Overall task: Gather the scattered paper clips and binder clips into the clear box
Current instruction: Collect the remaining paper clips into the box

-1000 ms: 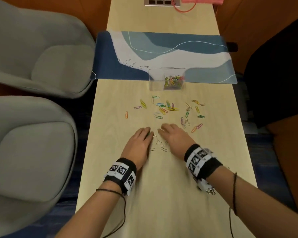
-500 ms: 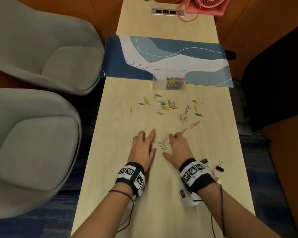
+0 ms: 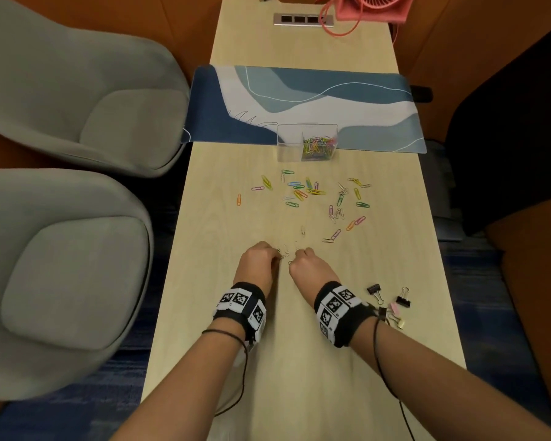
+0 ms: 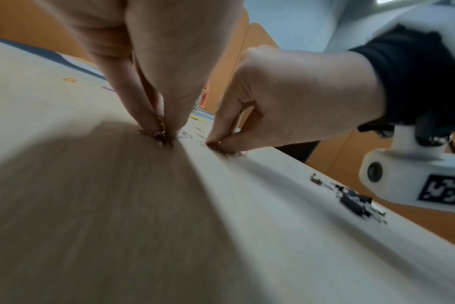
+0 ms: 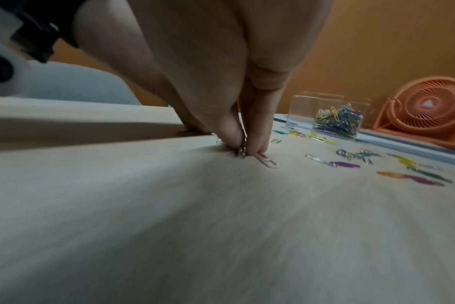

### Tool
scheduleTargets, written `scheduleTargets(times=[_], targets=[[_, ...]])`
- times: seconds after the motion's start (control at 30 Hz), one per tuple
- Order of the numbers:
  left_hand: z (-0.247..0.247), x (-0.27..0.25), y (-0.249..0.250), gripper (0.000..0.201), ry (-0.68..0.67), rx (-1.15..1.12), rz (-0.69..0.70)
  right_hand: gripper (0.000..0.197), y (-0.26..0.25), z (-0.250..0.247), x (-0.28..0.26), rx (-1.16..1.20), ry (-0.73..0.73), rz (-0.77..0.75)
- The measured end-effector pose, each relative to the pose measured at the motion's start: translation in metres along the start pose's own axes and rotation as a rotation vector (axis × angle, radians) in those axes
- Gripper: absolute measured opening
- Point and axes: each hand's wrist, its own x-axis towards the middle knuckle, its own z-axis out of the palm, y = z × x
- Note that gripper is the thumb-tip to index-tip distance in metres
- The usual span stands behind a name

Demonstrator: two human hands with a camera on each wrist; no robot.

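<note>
Both hands are down on the wooden table (image 3: 299,361) over a small heap of silver paper clips (image 3: 285,251). My left hand (image 3: 256,265) pinches silver clips between thumb and fingers (image 4: 161,131). My right hand (image 3: 309,265) pinches silver clips too (image 5: 243,148). Coloured paper clips (image 3: 312,194) lie scattered farther out. The clear box (image 3: 306,142) stands beyond them at the mat's edge, with coloured clips piled in its right half. Several binder clips (image 3: 388,302) lie right of my right wrist.
A blue and white desk mat (image 3: 299,97) crosses the table behind the box. A pink fan (image 3: 376,6) and a socket strip (image 3: 303,19) sit at the far end. Two grey chairs (image 3: 61,90) stand along the left side.
Both hands went from flat and spread on the table to fingers curled in, pinching the silver clips gathered between them. The hands also drew slightly back toward me.
</note>
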Motion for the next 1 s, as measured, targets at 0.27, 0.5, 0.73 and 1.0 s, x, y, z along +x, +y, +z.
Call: scheduleTargets(times=[0.27, 0.5, 0.73, 1.0], targets=[[-0.018, 0.018, 0.002, 0.011, -0.014, -0.152, -0.151, 0.027, 0.012, -0.029, 0.017, 0.018, -0.067, -0.035], [-0.049, 0.049, 0.014, 0.009, 0.156, -0.443, -0.165, 0.012, 0.082, -0.011, 0.038, 0.73, 0.071, 0.389], [-0.076, 0.121, 0.053, 0.011, 0.228, -0.614, 0.016, 0.012, 0.146, -0.021, 0.021, 1.93, 0.233, 0.684], [-0.095, 0.221, 0.091, 0.01, 0.248, -0.465, 0.267, 0.016, 0.209, -0.07, 0.025, 2.183, 0.416, 0.601]])
